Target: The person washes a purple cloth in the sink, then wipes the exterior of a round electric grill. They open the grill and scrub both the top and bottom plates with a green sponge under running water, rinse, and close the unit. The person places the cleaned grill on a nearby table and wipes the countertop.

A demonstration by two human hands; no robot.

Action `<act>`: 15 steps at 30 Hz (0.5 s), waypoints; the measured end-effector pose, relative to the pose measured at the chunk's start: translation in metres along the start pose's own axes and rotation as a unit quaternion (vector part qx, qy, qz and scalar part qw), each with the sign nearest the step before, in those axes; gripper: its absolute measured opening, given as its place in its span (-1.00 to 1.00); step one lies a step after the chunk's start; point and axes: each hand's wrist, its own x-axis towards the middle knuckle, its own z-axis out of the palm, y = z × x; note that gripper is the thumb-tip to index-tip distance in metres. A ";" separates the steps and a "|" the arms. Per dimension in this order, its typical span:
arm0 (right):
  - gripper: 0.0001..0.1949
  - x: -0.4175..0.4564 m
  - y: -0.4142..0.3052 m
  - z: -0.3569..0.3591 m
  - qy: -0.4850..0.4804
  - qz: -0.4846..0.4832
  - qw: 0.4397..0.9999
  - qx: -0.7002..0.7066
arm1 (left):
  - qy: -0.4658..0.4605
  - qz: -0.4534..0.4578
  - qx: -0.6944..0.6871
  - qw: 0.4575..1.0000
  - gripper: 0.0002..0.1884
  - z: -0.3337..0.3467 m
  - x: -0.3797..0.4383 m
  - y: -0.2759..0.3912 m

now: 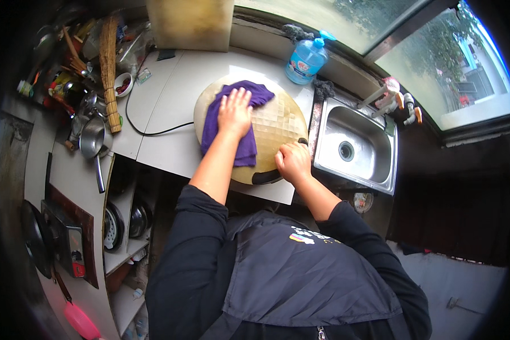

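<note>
On the pale countertop (165, 102) lies a round, gold-coloured electric appliance with a quilted-pattern lid (276, 121), probably an electric griddle. A purple cloth (212, 127) is spread, partly rumpled, over the left and upper part of the lid. My left hand (234, 112) rests flat on the cloth, fingers extended and pointing away from me. At the lid's front right edge, my right hand (295, 161) is closed around the middle of its black handle (267, 177). Handle ends show on both sides of that hand; its fingertips are hidden.
A stainless steel sink (357, 140) adjoins the counter on the right. Behind the lid stands a blue pump bottle (306, 61). A black power cord (153, 134) runs left towards a straw whisk (108, 76), a white bowl (123, 85) and a saucepan (92, 136) near the counter's edge.
</note>
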 end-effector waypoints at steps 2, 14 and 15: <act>-0.81 0.000 0.002 -0.002 -0.004 0.003 1.000 0.002 | 0.002 -0.037 0.010 0.999 -0.49 0.003 0.012 -0.013; -0.78 -0.003 0.005 -0.004 -0.013 0.033 0.999 -0.001 | 0.001 -0.210 0.056 0.976 -0.36 -0.019 -0.035 -0.018; -0.78 -0.002 0.004 -0.004 -0.032 0.042 0.999 -0.005 | 0.004 -0.195 0.069 0.978 -0.36 -0.019 -0.045 -0.015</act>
